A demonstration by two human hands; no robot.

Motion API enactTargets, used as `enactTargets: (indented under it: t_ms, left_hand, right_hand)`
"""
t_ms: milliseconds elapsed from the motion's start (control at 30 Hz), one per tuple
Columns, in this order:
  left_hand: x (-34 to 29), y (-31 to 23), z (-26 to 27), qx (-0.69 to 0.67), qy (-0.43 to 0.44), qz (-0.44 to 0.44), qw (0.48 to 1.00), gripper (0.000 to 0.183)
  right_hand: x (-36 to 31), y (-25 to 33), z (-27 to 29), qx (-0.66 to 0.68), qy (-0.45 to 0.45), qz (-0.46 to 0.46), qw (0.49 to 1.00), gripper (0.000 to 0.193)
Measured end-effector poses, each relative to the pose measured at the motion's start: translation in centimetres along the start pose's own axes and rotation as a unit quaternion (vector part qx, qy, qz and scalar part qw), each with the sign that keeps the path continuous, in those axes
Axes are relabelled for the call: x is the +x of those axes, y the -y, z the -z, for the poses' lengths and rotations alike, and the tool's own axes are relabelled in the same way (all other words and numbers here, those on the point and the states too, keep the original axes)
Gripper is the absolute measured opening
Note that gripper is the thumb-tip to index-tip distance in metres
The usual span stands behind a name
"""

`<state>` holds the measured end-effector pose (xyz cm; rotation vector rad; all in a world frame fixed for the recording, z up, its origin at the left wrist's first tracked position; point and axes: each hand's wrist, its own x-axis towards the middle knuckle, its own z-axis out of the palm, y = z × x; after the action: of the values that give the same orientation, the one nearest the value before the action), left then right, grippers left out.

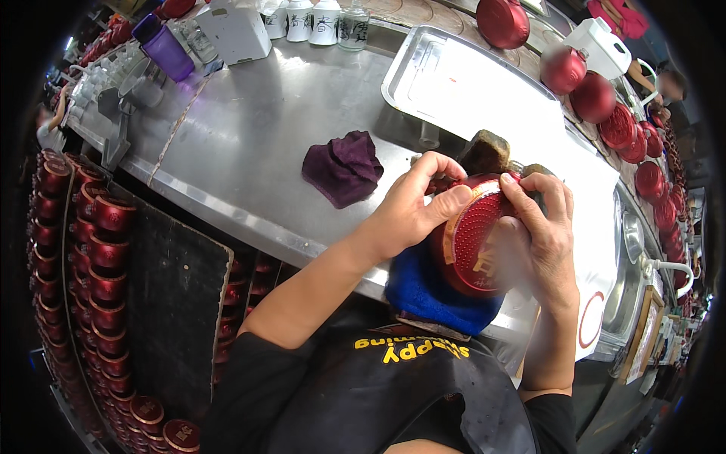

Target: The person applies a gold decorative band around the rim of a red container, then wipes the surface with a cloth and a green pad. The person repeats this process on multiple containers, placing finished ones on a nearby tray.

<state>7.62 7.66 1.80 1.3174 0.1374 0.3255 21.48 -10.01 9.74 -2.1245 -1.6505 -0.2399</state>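
While both hands meet at its upper rim, the red round bottle (446, 265) lies directly between them, tilted, with its dotted face turned toward the wearer. The left hand (416, 200) holds the bottle from the upper left, its thumb laid over the gold strip (451, 234) that follows the rim and its fingers curled toward the far side. The right hand (548, 234) is narrow and bent, one tip touching the upper right of the rim; whether it grips the bottle or only presses it cannot be told, as blur covers part of the palm and of the bottle's lower right face. Below and to the left of the bottle, a blue cloth (412, 284) lies near the edge of the metal counter (249, 129). Just beyond the bottle stands a brown block (485, 151). A crumpled purple cloth (344, 170) lies to the left, apart from the left hand. Farther back is a metal tray (446, 79); to the right, further red bottles (618, 126) form a row.
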Motion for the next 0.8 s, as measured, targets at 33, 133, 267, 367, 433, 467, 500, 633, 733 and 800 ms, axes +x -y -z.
enactTargets:
  t_ms: [33,133,267,367,433,467,500,633,733,800]
  left_hand:
    - [0.3,0.1,-0.1,0.04,-0.007,-0.016,0.999,0.044]
    - [0.6,0.3,-0.3,0.038,-0.013,-0.014,0.999,0.039]
    - [0.6,0.5,-0.2,0.02,-0.012,-0.013,1.0,0.037]
    - [0.5,0.7,-0.4,-0.008,-0.013,-0.011,1.0,0.038]
    - [0.3,0.9,-0.5,-0.021,-0.011,-0.015,1.0,0.042]
    - [0.3,1.0,-0.6,-0.023,-0.01,-0.016,1.0,0.043]
    - [0.1,1.1,-0.5,-0.032,-0.006,-0.013,0.999,0.046]
    - [-0.9,1.6,-0.3,-0.078,0.016,-0.032,0.996,0.062]
    - [-1.8,2.0,0.0,-0.043,0.03,-0.044,0.998,0.076]
    - [-2.2,2.3,-0.1,-0.025,0.028,-0.035,0.999,0.085]
  right_hand:
    - [0.0,0.0,0.0,0.001,0.0,-0.002,1.0,0.045]
    - [0.0,0.0,0.0,-0.002,-0.002,0.003,1.0,0.044]
    - [0.0,0.0,-0.1,-0.005,-0.007,0.007,1.0,0.044]
    - [0.0,0.0,-0.2,-0.004,-0.01,0.008,1.0,0.045]
    - [0.1,0.0,-0.2,0.0,-0.012,0.011,1.0,0.046]
    - [0.1,-0.1,-0.2,-0.004,-0.011,0.012,1.0,0.046]
    - [0.1,-0.1,-0.1,-0.006,-0.009,0.013,1.0,0.046]
    - [0.0,-0.1,-0.2,-0.001,-0.01,0.008,1.0,0.046]
    - [0.0,-0.1,-0.2,-0.007,-0.009,0.013,1.0,0.045]
    - [0.0,-0.1,-0.2,-0.007,-0.007,0.013,1.0,0.045]
